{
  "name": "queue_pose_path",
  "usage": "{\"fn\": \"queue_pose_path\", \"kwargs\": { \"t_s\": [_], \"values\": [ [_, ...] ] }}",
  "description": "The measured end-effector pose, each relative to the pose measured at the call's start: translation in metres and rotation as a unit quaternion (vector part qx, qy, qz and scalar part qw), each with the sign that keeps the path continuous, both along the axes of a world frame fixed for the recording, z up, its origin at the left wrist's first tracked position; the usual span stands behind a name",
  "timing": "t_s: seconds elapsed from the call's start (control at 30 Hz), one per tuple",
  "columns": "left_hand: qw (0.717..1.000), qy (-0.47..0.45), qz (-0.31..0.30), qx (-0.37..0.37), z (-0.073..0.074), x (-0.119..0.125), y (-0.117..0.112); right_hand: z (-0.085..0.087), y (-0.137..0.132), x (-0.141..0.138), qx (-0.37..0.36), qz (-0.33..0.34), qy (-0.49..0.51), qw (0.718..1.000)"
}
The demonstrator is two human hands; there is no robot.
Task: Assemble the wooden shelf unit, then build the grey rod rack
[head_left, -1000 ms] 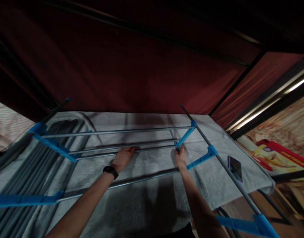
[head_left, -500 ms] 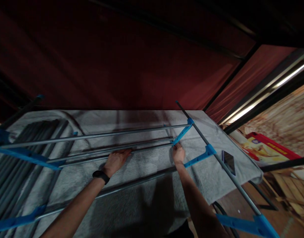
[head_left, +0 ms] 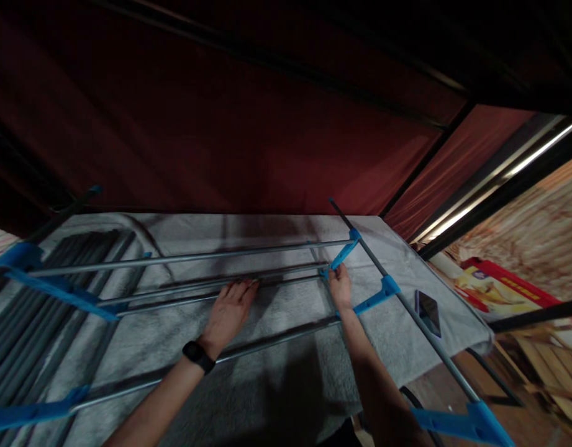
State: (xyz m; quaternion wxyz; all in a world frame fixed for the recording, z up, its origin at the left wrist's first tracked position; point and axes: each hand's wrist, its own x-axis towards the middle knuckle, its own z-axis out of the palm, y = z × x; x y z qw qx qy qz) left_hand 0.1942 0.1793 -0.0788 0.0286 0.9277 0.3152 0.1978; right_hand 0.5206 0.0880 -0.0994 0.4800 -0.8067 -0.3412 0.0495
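Observation:
A rack frame of grey metal tubes and blue plastic brackets lies across a cloth-covered table. My left hand, with a dark band on its wrist, is closed over the lower of two inner tubes; its fingertips are partly hidden behind the tube. At the right side, my right hand pinches the lower end of the upper blue bracket, where the inner tubes meet it. That joint is partly covered by the fingers. Below my hands runs another tube.
Many loose grey tubes lie side by side at the left. A phone rests beside the right upright tube. Past the table's right edge are a red and yellow box and wooden slats. A dark red sheet hangs behind.
My left hand has slid a little to the right along the inner tube. My right fingers have shifted slightly at the bracket end. The whole view has tilted slightly.

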Motion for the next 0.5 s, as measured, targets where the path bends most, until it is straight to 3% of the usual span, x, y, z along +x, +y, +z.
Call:
{"fn": "queue_pose_path", "kwargs": {
  "t_s": [0.13,0.27,0.37,0.5],
  "values": [
    [0.999,-0.036,-0.019,-0.017,0.024,0.048,0.008,0.001,0.004,0.000,-0.007,-0.009,-0.008,1.000],
    [0.993,0.055,-0.039,-0.099,0.030,0.098,0.018,0.001,0.008,-0.003,-0.017,-0.023,-0.014,1.000],
    [0.987,0.082,-0.032,-0.131,0.030,0.113,0.020,0.003,0.009,-0.003,-0.021,-0.018,-0.020,0.999],
    [0.989,0.076,-0.020,-0.126,0.031,0.113,0.020,0.003,0.010,-0.006,-0.024,-0.021,-0.025,0.999]
  ]
}}
